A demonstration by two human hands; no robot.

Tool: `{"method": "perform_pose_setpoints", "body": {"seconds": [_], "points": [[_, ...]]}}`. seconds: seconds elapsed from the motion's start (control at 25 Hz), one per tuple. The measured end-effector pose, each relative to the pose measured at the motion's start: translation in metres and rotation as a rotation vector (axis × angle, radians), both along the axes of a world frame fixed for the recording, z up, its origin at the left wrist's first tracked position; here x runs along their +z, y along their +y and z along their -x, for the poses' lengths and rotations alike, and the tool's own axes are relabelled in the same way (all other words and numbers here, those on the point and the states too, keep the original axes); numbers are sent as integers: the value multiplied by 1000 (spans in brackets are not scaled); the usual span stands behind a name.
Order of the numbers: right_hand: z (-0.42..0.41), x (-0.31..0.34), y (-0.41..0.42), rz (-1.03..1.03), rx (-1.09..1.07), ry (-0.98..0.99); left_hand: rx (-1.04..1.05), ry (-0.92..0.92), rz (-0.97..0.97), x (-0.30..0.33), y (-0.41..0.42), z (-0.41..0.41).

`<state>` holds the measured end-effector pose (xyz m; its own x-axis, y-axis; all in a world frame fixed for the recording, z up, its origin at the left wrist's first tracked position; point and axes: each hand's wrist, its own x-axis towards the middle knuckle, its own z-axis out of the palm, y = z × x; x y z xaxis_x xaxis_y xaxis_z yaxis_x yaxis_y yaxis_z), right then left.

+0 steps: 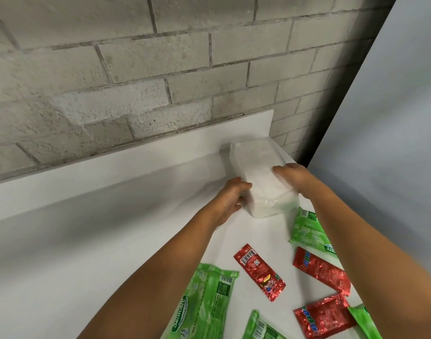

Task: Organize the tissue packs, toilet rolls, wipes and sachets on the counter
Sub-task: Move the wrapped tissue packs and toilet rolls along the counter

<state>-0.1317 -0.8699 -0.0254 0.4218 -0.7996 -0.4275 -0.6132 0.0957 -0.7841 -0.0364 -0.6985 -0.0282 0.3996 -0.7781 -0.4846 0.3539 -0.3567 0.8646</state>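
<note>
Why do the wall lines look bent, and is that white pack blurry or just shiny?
Head view: the wide-angle lens bows the brick wall and tilts the counter; the tissue pack, gripped by the left hand and right hand, is washed out against the white and slightly soft, with small glints on its wrap; soft shadows lie under the arms; the red sachets glint sharply.

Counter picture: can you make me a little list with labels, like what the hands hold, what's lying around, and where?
holding: both hands, left hand and right hand, grip the white tissue pack
pack place: far right of the white counter, near the brick wall
red sachets: three, lying flat, nearest one
green wipes packs: four in view, biggest
toilet rolls: none in view
</note>
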Motion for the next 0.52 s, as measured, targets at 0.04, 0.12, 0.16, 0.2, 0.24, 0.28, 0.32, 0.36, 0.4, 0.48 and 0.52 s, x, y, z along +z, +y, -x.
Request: {"method": "perform_pose_setpoints", "body": {"seconds": [0.04, 0.12, 0.16, 0.2, 0.24, 0.28, 0.32, 0.36, 0.4, 0.48, 0.52], "points": [[1, 5, 2, 46, -34, -32, 24, -52, -57, 4, 5, -1], [2, 19, 11, 262, -117, -76, 108, -129, -118, 16, 18, -5], [1, 30, 21, 415, -141, -94, 139, -150, -123, 24, 28, -6], [-2, 44, 33, 540, -154, -144, 156, -160, -112, 32, 36, -8], [-9, 58, 48, 597, -152, -227, 176, -157, -84, 42, 46, -10], [-17, 71, 65, 577, -125, -311, 200, -153, -49, 52, 58, -11], [-25, 84, 86, 508, -74, -380, 228, -160, -14, 62, 73, -12], [-33, 96, 108, 421, -11, -430, 259, -179, 19, 73, 90, -13], [-41, 105, 131, 340, 58, -460, 299, -199, 42, 83, 107, -15], [-54, 116, 179, 250, 193, -460, 397, -217, 60, 97, 146, -19], [-58, 118, 200, 226, 251, -453, 440, -218, 62, 102, 163, -21]]}}
